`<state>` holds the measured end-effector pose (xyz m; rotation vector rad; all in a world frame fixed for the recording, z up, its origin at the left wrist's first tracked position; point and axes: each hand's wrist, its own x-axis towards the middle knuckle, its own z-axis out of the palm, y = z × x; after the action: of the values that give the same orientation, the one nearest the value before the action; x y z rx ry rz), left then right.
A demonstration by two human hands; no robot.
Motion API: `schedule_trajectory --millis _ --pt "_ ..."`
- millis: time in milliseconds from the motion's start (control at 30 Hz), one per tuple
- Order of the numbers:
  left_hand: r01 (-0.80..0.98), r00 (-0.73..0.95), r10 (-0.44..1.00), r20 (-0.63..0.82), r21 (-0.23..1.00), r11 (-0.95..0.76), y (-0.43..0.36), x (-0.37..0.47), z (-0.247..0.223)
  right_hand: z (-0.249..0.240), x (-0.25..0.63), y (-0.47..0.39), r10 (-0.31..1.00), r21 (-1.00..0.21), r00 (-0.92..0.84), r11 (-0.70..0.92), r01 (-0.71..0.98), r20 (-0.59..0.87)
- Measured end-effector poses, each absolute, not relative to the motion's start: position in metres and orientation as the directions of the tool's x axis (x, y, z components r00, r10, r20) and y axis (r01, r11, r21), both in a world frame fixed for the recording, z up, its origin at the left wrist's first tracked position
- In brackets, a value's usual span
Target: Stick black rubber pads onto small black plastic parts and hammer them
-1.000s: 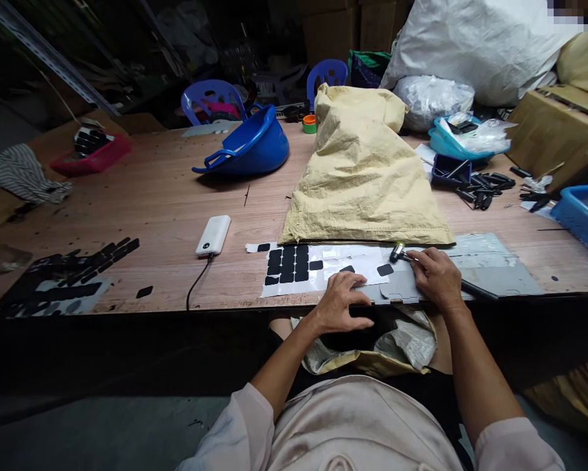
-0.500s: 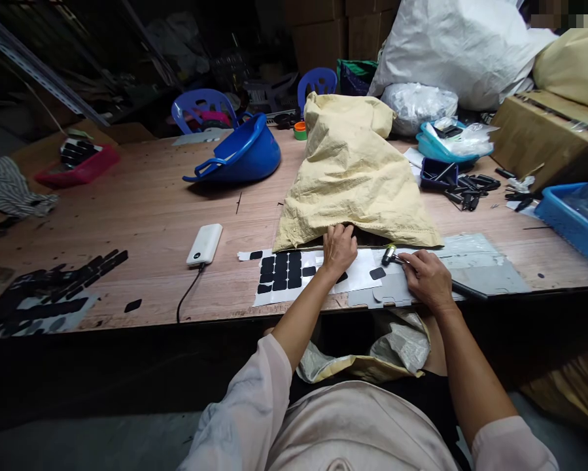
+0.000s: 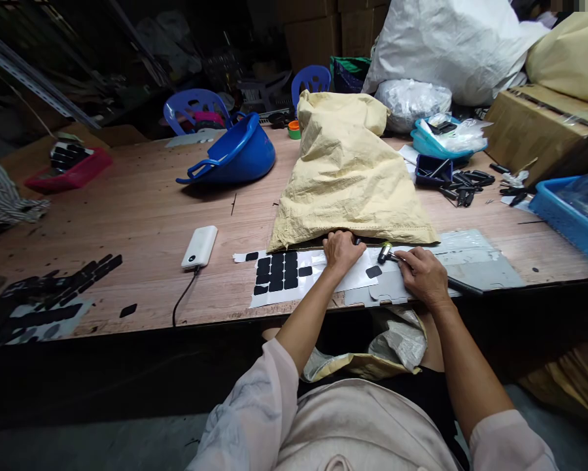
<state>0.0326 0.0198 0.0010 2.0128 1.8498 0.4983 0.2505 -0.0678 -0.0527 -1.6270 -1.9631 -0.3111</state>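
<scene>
My left hand is at the lower mouth of a yellow cloth sack, its fingers curled. A small dark piece shows by the fingertips, too little of it to name. In my right hand is a small two-faced mallet, held by its shaft, with one yellow and one black face. The mallet's black grip sticks out behind the hand. Beneath my left wrist lies a white backing sheet bearing rows of black rounded stickers.
Left of the sheet lies a white power bank with a cable. A blue basin is tipped over behind it. Black cylindrical parts, a blue tray and a cardboard box stand right. Black strips lie far left.
The view has shifted slightly. A small dark piece now shows at my left fingertips by the sack's mouth. My right hand still holds the mallet, nearly in the same place.
</scene>
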Motion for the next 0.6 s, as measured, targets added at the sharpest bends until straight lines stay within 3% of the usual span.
schedule_trajectory --millis 167,233,600 --pt "0.732 0.426 0.904 0.035 0.574 -0.367 -0.009 -0.026 -0.005 -0.05 0.249 -0.069 0.838 -0.202 -0.081 0.223 0.954 0.539" --pt "0.672 0.489 0.87 0.062 0.61 -0.421 -0.021 -0.042 -0.013 -0.05 0.249 -0.069 0.842 -0.216 -0.072 0.218 0.952 0.535" --pt "0.635 0.43 0.895 0.116 0.667 -0.391 -0.031 -0.043 -0.037 -0.049 0.254 -0.068 0.811 -0.181 -0.105 0.252 0.95 0.576"
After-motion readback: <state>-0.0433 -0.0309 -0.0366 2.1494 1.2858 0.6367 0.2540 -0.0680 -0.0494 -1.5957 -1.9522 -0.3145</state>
